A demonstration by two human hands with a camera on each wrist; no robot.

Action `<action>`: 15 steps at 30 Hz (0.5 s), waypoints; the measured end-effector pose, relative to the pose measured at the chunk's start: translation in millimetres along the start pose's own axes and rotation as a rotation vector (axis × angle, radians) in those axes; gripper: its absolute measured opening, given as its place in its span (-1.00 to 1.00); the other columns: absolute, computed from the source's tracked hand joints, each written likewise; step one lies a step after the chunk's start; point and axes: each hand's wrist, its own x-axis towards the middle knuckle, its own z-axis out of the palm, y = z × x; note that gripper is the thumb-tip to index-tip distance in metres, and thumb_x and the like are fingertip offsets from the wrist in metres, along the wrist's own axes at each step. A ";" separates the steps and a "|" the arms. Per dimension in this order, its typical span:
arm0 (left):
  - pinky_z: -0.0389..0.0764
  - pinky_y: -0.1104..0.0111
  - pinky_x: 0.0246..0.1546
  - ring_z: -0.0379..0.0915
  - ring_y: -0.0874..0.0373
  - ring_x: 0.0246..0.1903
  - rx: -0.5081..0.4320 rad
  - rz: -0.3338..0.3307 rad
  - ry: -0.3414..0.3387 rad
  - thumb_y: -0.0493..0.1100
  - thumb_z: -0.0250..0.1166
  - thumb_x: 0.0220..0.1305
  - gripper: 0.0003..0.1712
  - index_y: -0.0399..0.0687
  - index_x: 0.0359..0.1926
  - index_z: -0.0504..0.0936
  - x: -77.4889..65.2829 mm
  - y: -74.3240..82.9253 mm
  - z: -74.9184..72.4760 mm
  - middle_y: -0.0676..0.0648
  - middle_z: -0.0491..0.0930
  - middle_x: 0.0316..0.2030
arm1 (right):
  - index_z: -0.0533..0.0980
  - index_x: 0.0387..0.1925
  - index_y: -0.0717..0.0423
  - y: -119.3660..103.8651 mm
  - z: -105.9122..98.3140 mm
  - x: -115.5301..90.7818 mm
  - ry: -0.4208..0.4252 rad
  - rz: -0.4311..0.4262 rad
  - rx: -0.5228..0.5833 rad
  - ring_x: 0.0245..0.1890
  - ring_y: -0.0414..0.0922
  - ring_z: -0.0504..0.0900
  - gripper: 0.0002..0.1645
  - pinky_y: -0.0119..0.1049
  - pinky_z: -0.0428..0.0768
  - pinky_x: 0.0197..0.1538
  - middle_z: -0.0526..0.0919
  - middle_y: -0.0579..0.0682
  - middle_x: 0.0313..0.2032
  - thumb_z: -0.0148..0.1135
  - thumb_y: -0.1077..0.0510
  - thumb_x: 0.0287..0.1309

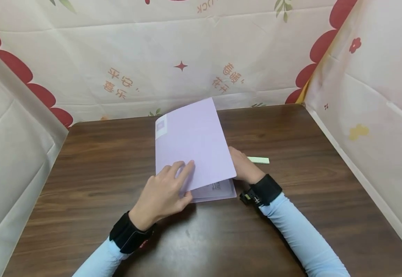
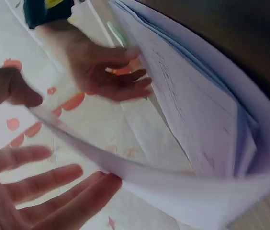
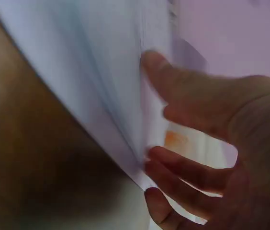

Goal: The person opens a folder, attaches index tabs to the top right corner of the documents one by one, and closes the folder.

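the left hand, at seven o'clock of the purple booklet on the desk, pinches its raised cover; the right hand, at three, curves fingers by the pages, grasping or not i can't tell; beyond, a green strip.

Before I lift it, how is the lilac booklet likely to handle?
The lilac booklet will probably flex: its cover bows in the left wrist view. The pages may splay, since their edges stand partly apart there. It is likely light for its size, as the stack looks thin.
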 end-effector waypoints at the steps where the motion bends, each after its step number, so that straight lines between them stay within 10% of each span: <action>1: 0.64 0.26 -0.59 0.70 -0.05 -0.20 -0.023 -0.021 0.017 0.03 0.33 0.09 -0.16 -0.05 0.43 0.43 -4.4 -2.9 -3.1 -0.18 0.67 0.03 | 0.56 0.24 0.20 -4.3 4.1 1.7 -0.015 0.020 -0.018 0.05 0.14 0.59 -0.46 0.12 0.62 0.05 0.63 0.23 0.11 0.37 0.07 0.29; 8: 0.72 0.23 -0.46 0.69 0.03 -0.40 -0.178 -0.207 0.206 -0.16 0.20 0.23 -0.50 -0.33 0.16 0.53 -52.6 -32.0 -26.0 -0.20 0.69 -0.23 | 0.71 0.06 -0.03 -20.0 10.2 9.4 -0.133 0.197 -0.177 0.02 0.05 0.49 -0.48 -0.03 0.56 0.00 0.58 0.09 0.10 0.63 0.02 0.02; 11: 0.63 0.20 -0.63 0.64 0.09 -0.60 -0.112 -0.285 0.278 -0.09 0.17 0.28 -0.71 -0.27 -0.25 0.61 -76.1 -47.5 -32.4 -0.12 0.68 -0.47 | 0.71 0.07 -0.05 -20.4 8.5 7.0 -0.140 0.221 -0.171 0.05 0.05 0.47 -0.48 -0.03 0.55 0.03 0.57 0.10 0.12 0.61 0.01 0.03; 15: 0.21 0.26 -0.86 0.19 0.20 -0.86 0.048 -0.365 0.276 0.04 0.14 0.32 -0.51 -0.04 -0.73 0.47 -103.9 -64.0 -37.3 0.06 0.41 -0.82 | 0.70 0.08 -0.05 -17.5 6.5 2.9 -0.140 0.236 -0.153 0.06 0.07 0.47 -0.48 -0.01 0.54 0.04 0.56 0.11 0.14 0.61 0.01 0.04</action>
